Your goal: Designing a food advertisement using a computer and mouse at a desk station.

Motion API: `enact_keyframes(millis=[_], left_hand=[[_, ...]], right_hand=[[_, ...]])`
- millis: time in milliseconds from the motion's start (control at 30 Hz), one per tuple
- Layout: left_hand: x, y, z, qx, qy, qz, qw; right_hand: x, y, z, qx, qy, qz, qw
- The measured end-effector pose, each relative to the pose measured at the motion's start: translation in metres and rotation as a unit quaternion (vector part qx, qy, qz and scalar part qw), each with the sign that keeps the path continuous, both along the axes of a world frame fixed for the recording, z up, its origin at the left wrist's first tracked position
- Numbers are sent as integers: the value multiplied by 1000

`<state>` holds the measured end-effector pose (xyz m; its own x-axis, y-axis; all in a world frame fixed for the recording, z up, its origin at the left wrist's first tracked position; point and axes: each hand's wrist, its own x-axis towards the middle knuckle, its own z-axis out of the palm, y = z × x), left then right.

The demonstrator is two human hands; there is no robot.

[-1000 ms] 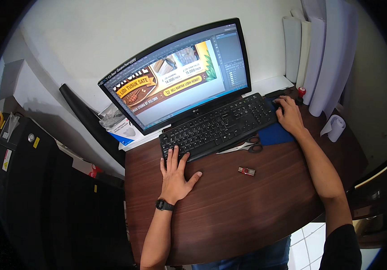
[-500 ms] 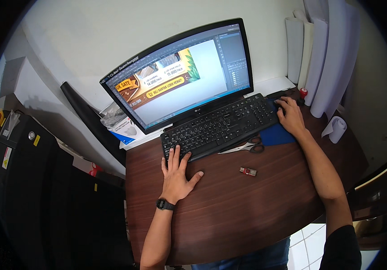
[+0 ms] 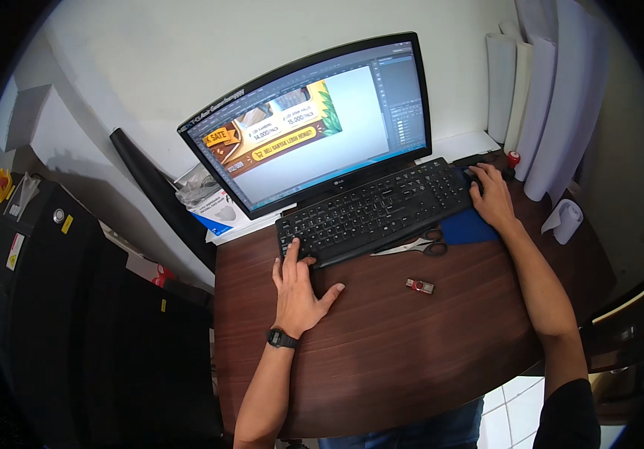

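Observation:
My left hand [image 3: 299, 298] lies at the near left corner of the black keyboard [image 3: 374, 213]. Its fingers are apart; one reaches up onto the keys, and the thumb points out to the right over the desk. Beyond the keyboard's right end, my right hand [image 3: 495, 200] is bent over a dark computer mouse [image 3: 475, 177], mostly hidden under the fingers. A blue mouse pad [image 3: 469, 229] shows beneath that wrist. Behind the keyboard, a monitor [image 3: 363, 146] displays a yellow and brown food advert in an editing program.
Scissors [image 3: 415, 245] lie along the keyboard's near edge. A red and silver USB stick [image 3: 420, 286] rests on the brown desk [image 3: 382, 352]. Paper rolls [image 3: 539, 112] stand at the right, with a small curled roll [image 3: 564, 221] nearer. A black cabinet [image 3: 60, 299] is at the left.
The left hand's fingers have shifted: one now stretches farther onto the keys while others draw back. The right hand stays over the mouse. The whole view has moved slightly.

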<state>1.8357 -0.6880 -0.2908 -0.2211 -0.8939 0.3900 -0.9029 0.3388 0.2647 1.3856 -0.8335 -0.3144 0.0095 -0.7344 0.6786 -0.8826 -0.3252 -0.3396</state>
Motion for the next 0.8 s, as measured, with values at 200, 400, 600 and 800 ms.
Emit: enact_keyframes(millis=[200, 400, 600, 800], left_hand=[[0, -1, -4, -14, -6, -1, 1000], [2, 1, -4, 9, -6, -5, 1000], [1, 0, -3, 11, -5, -3, 1000], [1, -1, -2, 15, -4, -3, 1000]], right_hand=[[-4, 1, 1, 20, 7, -8, 1000], [7, 9, 5, 50, 13, -16, 999], [4, 10, 9, 59, 56, -30, 996], [-5, 0, 1, 69, -16, -8, 997]])
